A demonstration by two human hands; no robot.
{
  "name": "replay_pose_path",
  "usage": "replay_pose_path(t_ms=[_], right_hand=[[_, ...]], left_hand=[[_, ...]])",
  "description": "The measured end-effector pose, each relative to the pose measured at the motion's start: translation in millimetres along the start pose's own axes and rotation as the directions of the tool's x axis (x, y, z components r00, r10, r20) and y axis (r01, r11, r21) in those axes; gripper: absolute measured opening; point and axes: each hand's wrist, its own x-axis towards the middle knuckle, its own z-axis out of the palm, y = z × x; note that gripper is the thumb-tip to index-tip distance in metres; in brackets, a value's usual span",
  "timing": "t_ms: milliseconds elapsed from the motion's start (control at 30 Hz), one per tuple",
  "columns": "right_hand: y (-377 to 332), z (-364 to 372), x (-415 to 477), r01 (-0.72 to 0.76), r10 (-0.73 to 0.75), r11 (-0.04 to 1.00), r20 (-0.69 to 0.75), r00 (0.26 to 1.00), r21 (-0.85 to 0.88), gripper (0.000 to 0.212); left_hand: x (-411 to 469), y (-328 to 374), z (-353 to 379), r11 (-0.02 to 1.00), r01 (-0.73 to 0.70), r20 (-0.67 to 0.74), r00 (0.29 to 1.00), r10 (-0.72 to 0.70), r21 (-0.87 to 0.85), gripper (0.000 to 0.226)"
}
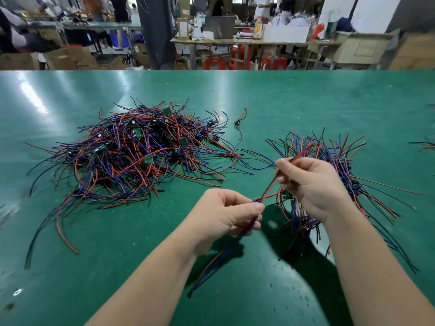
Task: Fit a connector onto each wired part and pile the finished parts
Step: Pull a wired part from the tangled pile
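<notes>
Green bench mat (306, 102) carries all work under both hands. Large heap (141, 151) of red, blue and black wired parts with small green boards lies beyond the left hand (226, 215) and well to its outer side, apart from it. Smaller heap (348, 161) lies just behind and below the right hand (310, 184), its strands fanning out past the wrist on both sides; which heap is the finished one cannot be told from this view. One stray part (237, 123) sits alone, well beyond both hands, between the heaps. Left hand: raised off the mat, thumb and forefinger pinched on a small blue piece (257, 203), blue wires trailing back under the palm toward the wrist. Right hand: raised higher, fingers curled, pinching the upper end of a red lead (270, 187) that runs down to the left fingertips. Judged step: lead being lined up for mating; the blue piece is too small to confirm as the connector. Risks noted: the right hand works directly over the smaller heap, so loose strands could snag and be dragged out with the lifted part; a thin limp lead may buckle rather than seat if pushed off-line; red and black could be crossed if polarity goes unchecked; a part dropped between the heaps could be sorted wrongly
</notes>
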Motion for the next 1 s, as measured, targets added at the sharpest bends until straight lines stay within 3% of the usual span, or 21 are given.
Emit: replay_pose_path(t_ms=[100,267,367,433,500,567,633,667,733,900,1000], right_hand=[[-5.0,-17.7,6.2,0.033,-0.024,0.998,-0.165,0.986,0.053,0.016],[-1.4,-18.6,7.2,0.062,-0.028,0.991,-0.279,0.96,0.115,0.018],[-1.9,-15.7,9.7,0.132,-0.084,0.983,-0.332,0.94,0.125,0.014],[-3.1,-15.1,10.1,0.177,-0.17,0.984,-0.348,0.922,-0.014,0.008],[-2.8,-10.4,4.5,0.216,-0.265,0.951,-0.224,0.938,-0.221,0.016],[1.1,3.1,-5.4,0.273,-0.269,0.901,0.058,0.961,-0.336,0.015],[8.1,20.4,-16.6,0.345,-0.235,0.835,0.29,0.928,-0.428,0.015],[12.4,27.1,-19.3,0.408,-0.259,0.756,0.34,0.904,-0.512,0.015],[16.2,33.2,-20.6,0.499,-0.352,0.61,0.353,0.867,-0.616,0.014],[8.6,27.7,-22.1,0.434,-0.364,0.803,0.241,0.9,-0.408,0.022],[-1.1,22.8,-21.9,0.498,-0.499,0.777,0.106,0.86,-0.385,0.014]], left_hand=[[-2.3,-2.3,3.0,0.997,0.035,0.091,0.995,-0.041,0.071,0.011],[-2.9,-2.8,2.0,0.988,0.076,0.147,0.984,-0.095,0.133,0.015],[-3.3,1.3,-6.5,0.989,0.05,0.095,0.993,-0.064,0.143,0.015],[0.8,3.1,-10.2,0.998,-0.017,-0.039,0.999,0.019,0.067,0.012],[7.5,1.9,-11.7,0.995,-0.092,-0.227,0.97,0.085,-0.022,0.01],[12.5,-2.2,-10.8,0.987,-0.158,-0.339,0.93,0.143,-0.015,0.01],[14.4,-7.1,-8.5,0.978,-0.203,-0.328,0.922,0.204,0.04,0.008],[14.1,-8.6,-7.4,0.972,-0.22,-0.301,0.924,0.236,0.084,0.008],[13.3,-8.7,-7.8,0.953,-0.255,-0.262,0.92,0.292,0.166,0.015],[10.4,-4.3,-12.0,0.947,-0.287,-0.13,0.943,0.306,0.147,0.027],[13.4,-7.0,-11.8,0.942,-0.268,-0.174,0.937,0.304,0.204,0.028]])
